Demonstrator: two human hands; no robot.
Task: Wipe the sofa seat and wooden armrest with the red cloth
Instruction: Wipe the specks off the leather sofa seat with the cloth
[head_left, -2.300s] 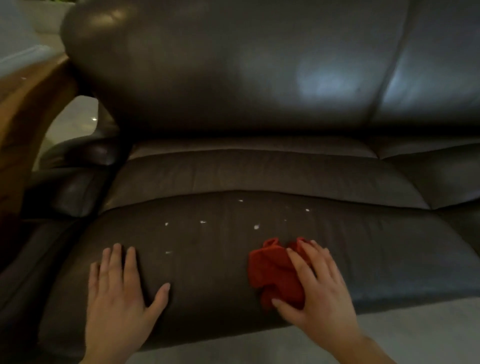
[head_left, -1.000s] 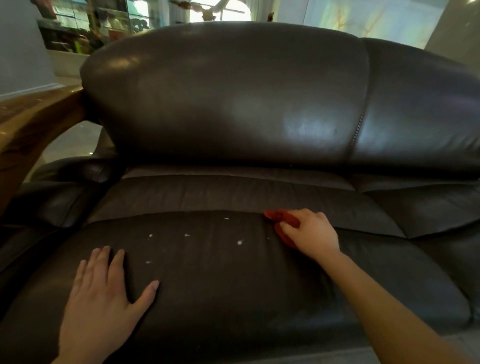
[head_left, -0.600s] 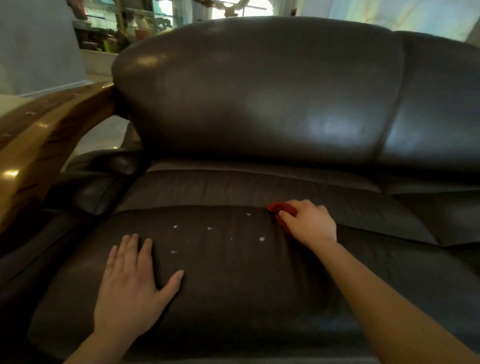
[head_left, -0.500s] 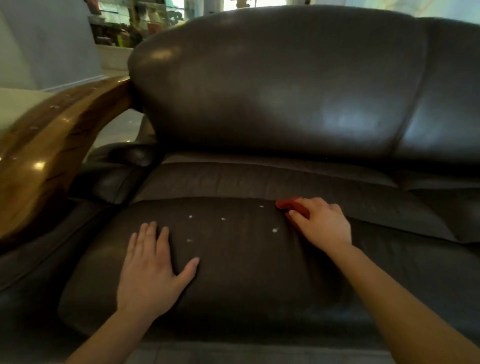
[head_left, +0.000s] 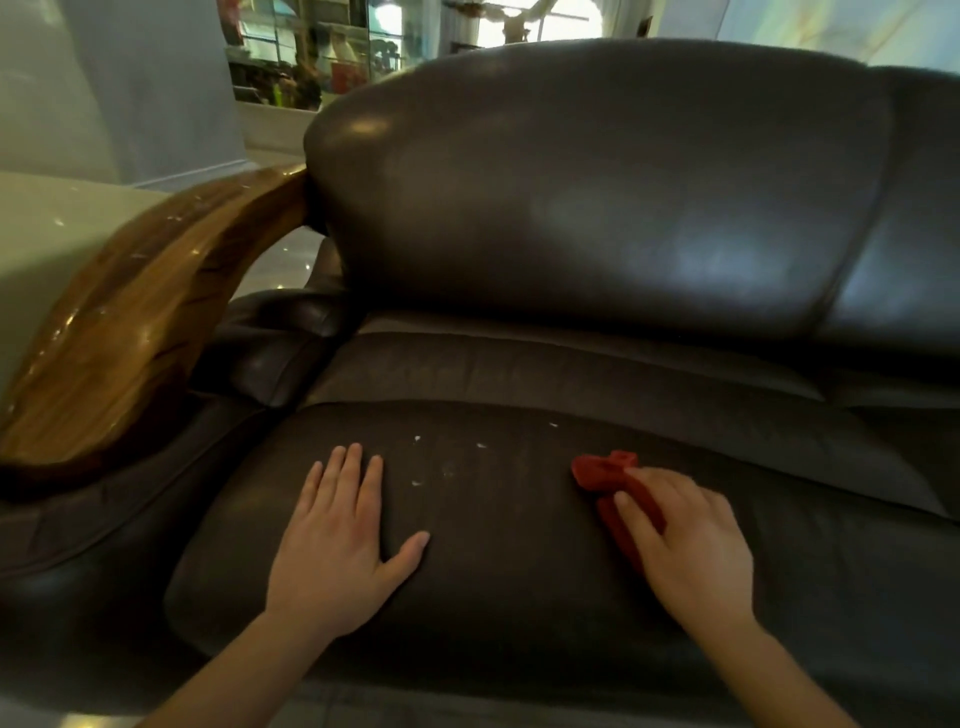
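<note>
From my feed, most of the red cloth (head_left: 605, 475) is hidden under the right hand (head_left: 685, 545); only its far end pokes out past the fingertips. Right of that hand the sofa seat (head_left: 519, 545) runs off frame. Beyond the left hand (head_left: 337, 540), the wooden armrest (head_left: 140, 332) is cut at the edge, and I find the background shelves (head_left: 311, 57) too blurred to read

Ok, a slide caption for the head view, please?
Right hand presses red cloth on sofa seat; left hand flat beside white specks.
</note>
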